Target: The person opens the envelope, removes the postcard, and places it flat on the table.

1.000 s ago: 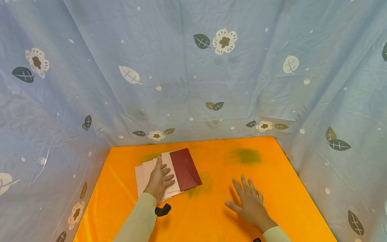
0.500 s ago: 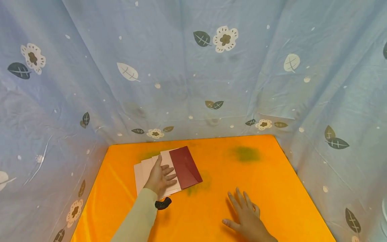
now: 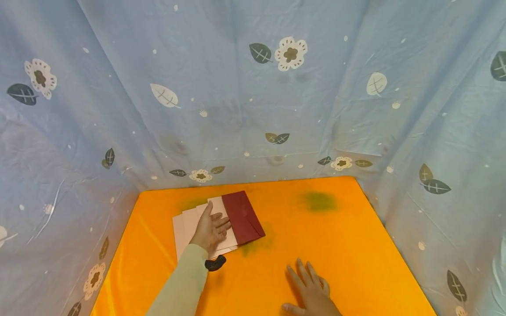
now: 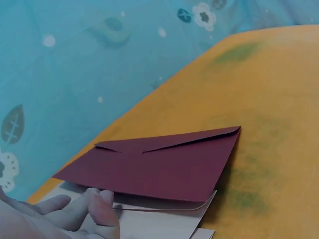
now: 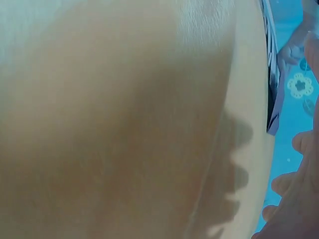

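Observation:
A fanned stack of pale pink envelopes [image 3: 186,226] lies on the left part of the table, topped by a maroon envelope [image 3: 243,217] on its right side. Over the pale part is my left hand [image 3: 211,229], thumb up and fingers loosely bent toward the maroon one. The left wrist view has its fingertips right at the near edge of the maroon envelope [image 4: 154,172], whose flap stands slightly raised. My right hand [image 3: 310,292] hovers low over the table at the front, fingers spread and holding nothing. Only its finger edges [image 5: 289,189] show in the right wrist view.
An orange cloth [image 3: 158,245] with greenish smudges covers the table. Blue flowered curtains [image 3: 221,109] rise along the back and both sides. A black wrist device [image 3: 215,263] sits at the left sleeve.
My right hand has drawn back toward the front edge and slightly left. The left hand's fingers have curled a little more over the envelopes, which stay in place.

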Demonstrator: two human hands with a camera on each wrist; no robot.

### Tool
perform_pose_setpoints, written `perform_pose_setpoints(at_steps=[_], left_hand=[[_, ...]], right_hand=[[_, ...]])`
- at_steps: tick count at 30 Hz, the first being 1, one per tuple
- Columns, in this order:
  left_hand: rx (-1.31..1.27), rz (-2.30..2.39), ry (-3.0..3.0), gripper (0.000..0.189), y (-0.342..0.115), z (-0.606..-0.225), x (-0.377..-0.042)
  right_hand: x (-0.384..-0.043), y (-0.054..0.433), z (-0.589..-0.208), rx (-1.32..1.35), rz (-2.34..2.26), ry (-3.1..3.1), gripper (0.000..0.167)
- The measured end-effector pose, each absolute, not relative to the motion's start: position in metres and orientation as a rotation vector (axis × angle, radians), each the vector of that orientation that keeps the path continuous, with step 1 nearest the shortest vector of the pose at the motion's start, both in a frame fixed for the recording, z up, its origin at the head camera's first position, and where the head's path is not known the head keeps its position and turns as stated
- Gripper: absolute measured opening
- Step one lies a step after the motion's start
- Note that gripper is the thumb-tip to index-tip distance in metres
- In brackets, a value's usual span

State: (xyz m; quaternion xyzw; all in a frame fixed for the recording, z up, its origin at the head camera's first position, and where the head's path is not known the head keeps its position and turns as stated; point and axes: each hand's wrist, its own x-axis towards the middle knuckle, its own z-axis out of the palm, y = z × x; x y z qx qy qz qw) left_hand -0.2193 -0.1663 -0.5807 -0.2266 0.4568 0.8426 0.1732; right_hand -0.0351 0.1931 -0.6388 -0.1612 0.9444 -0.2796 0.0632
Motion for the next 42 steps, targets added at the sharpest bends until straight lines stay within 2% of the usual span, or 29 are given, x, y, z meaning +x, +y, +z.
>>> perform_pose_setpoints(at_steps=[3, 9, 17, 27, 42], left_hand=[[-0.629, 2.39, 1.293, 0.11, -0.164, -0.583, -0.218], [-0.588, 2.415, 1.252, 0.11, -0.16, -0.587, -0.222], [-0.469, 2.435, 1.239, 0.084, -0.156, -0.596, -0.232], [-0.408, 2.307, 1.496, 0.069, -0.147, -0.601, -0.235], [-0.49, 2.233, 1.704, 0.057, -0.14, -0.601, -0.236]], right_hand=[[-0.03, 0.19, -0.639, -0.498, -0.85, 2.854, 0.093], [-0.027, 0.189, -0.639, -0.479, -0.848, 2.82, 0.092], [-0.025, 0.185, -0.646, -0.458, -0.837, 2.822, 0.094], [-0.023, 0.185, -0.653, -0.438, -0.828, 2.846, 0.094], [-0.02, 0.185, -0.656, -0.427, -0.866, 2.833, 0.094]])
